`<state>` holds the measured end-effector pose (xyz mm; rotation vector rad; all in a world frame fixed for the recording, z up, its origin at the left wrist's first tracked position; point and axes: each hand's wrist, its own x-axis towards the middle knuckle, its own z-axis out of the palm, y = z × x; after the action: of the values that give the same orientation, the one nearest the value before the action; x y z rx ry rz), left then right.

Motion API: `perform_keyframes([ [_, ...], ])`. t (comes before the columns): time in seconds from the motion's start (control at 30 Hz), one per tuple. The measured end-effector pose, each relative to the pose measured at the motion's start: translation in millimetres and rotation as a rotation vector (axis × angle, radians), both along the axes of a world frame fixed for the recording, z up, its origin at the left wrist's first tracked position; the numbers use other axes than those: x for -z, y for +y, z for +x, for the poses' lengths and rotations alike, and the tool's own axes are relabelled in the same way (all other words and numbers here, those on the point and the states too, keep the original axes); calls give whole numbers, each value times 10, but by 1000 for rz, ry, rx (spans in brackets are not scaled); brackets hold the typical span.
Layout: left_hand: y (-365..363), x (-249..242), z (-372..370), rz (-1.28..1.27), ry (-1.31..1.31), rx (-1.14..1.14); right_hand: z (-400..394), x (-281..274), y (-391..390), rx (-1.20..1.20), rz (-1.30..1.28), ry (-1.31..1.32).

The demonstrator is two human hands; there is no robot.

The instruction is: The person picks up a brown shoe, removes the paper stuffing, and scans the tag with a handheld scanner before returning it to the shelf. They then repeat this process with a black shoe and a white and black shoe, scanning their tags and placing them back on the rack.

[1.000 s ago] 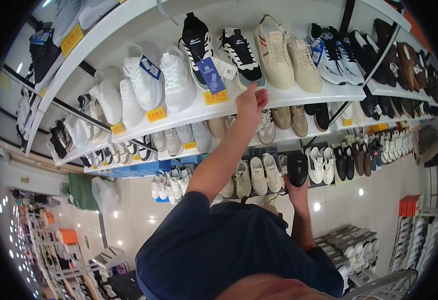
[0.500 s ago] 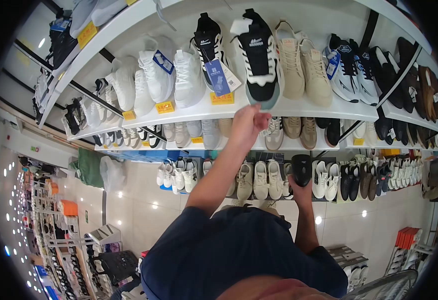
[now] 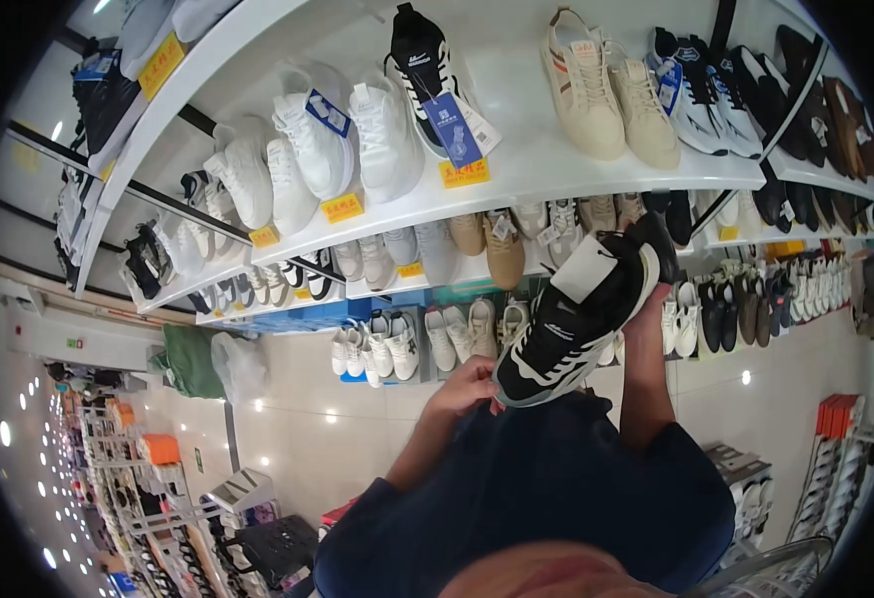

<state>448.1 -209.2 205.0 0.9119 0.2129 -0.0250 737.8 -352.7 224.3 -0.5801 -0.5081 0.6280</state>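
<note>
A black and white sneaker is held in front of my body, its toe toward the lower left and a white tag over its opening. My left hand is closed on the toe end. My right hand is at the heel end, closed around a dark rounded object partly hidden behind the sneaker. A similar black and white sneaker with a blue tag stands on the white shelf.
White sneakers stand left on the shelf, beige shoes and blue-white ones to the right. Lower racks hold more shoes. A green bag and a clear plastic bag are at the left.
The sneaker has left the shelf and come down between my hands. My left hand has moved down with it, and my right hand has risen with the dark object to the heel.
</note>
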Motion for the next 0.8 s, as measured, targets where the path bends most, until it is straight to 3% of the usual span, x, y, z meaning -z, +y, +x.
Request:
perform_keyframes([
  [0.13,195,137,-146,2,91,101,-216,-39,119,-152,76,33],
  [0.3,345,303,-315,-38,24,198,-474,-108,219,-46,12,32],
  [0.37,337,292,-343,49,218,68,-562,-71,220,-8,23,114],
  [0.47,467,136,-249,487,212,-153,-632,-109,128,26,-22,67],
  [0.53,526,-60,-177,903,210,-469,-793,-218,99,90,-32,95],
  [0.57,498,-197,-136,828,147,-631,-847,-218,83,109,-79,56],
  [0.6,493,-398,-106,828,150,-624,-903,-215,68,128,-126,18],
  [0.67,480,-785,-23,1209,-70,-636,-1019,-208,49,163,-151,-6],
  [0.7,450,-909,41,1208,-70,-631,-1073,-199,33,181,-187,-58],
  [0.77,351,-1070,190,1466,-95,-421,-1141,-189,-3,197,-227,-142],
  [0.8,357,-1121,226,1366,53,-231,-1169,-188,-20,196,-231,-172],
])
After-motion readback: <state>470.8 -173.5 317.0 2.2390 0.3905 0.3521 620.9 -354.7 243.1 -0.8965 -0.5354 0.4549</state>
